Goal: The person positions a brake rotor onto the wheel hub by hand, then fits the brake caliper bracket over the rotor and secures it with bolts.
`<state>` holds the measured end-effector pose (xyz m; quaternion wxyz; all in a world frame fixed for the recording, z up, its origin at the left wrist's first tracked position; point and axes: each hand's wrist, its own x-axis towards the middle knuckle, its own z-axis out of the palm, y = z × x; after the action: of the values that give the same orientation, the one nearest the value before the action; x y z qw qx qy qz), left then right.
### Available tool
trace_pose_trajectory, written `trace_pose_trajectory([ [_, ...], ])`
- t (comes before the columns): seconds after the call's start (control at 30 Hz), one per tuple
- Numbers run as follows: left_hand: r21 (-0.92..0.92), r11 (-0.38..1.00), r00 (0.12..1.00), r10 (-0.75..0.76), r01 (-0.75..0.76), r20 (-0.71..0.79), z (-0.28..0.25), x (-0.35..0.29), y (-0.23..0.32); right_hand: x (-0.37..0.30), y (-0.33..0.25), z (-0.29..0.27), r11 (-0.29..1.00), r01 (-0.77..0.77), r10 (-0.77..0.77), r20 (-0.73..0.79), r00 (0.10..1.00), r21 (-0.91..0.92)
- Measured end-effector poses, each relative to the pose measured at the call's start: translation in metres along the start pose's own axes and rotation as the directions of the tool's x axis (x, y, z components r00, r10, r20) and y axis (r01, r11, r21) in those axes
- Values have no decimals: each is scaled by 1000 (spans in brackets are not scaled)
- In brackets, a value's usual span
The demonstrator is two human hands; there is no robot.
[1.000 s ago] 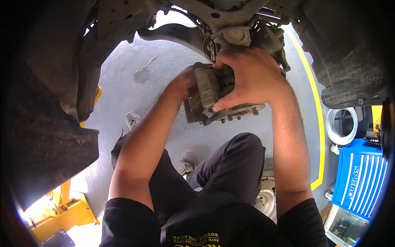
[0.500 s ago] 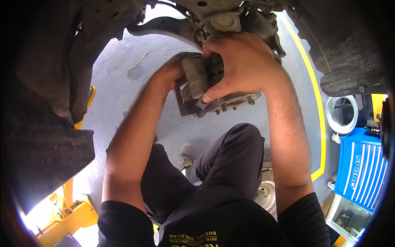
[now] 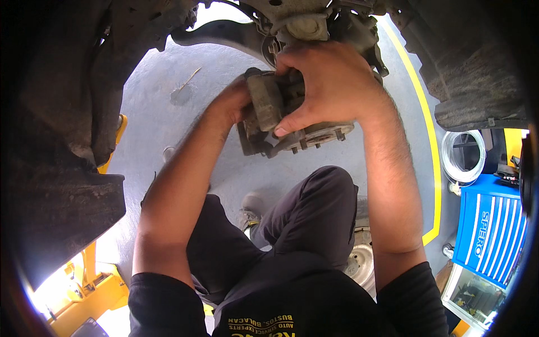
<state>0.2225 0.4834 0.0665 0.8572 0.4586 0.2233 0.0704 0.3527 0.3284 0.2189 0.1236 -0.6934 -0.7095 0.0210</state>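
Note:
A grimy brake caliper (image 3: 264, 104) sits over the edge of the wheel hub (image 3: 323, 135), whose studs point down toward me. From the left, my left hand (image 3: 233, 101) closes round the caliper's outer side; its fingertips are hidden behind the metal. My right hand (image 3: 336, 84) arches over the top of the assembly, with its thumb pressed on the caliper's near edge and its fingers bent behind it. Just beyond my right hand is the dusty suspension part (image 3: 306, 26) with a round face.
Dark wheel-arch lining (image 3: 62, 129) frames both sides. A curved suspension arm (image 3: 222, 35) crosses behind the hub. To the right stand a blue tool cabinet (image 3: 489, 230) and a coil of clear hose (image 3: 464, 156). A yellow lift part (image 3: 92, 295) is low at left; a wheel (image 3: 362, 261) lies by my knee.
The caliper's lower end has tilted slightly up and toward the hub in my hands. Both hands keep nearly the same hold; the whole view has shifted a little.

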Motion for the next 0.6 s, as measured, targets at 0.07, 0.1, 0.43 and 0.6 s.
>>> trace_pose_trajectory([
  [0.07,-51,999,999,20,-18,40,-9,1,-5,4,-3,-2,1000,-1,1,18,1000,19],
  [0.1,-73,997,998,35,-31,54,-13,2,-5,4,-3,-2,1000,3,-3,31,1000,8],
  [0.43,276,957,995,96,-88,-16,10,5,7,4,-4,-3,1000,22,-22,2,1000,-1],
  [0.6,-37,999,999,34,-35,-31,4,3,1,5,-4,-4,999,30,-30,6,1000,19],
])
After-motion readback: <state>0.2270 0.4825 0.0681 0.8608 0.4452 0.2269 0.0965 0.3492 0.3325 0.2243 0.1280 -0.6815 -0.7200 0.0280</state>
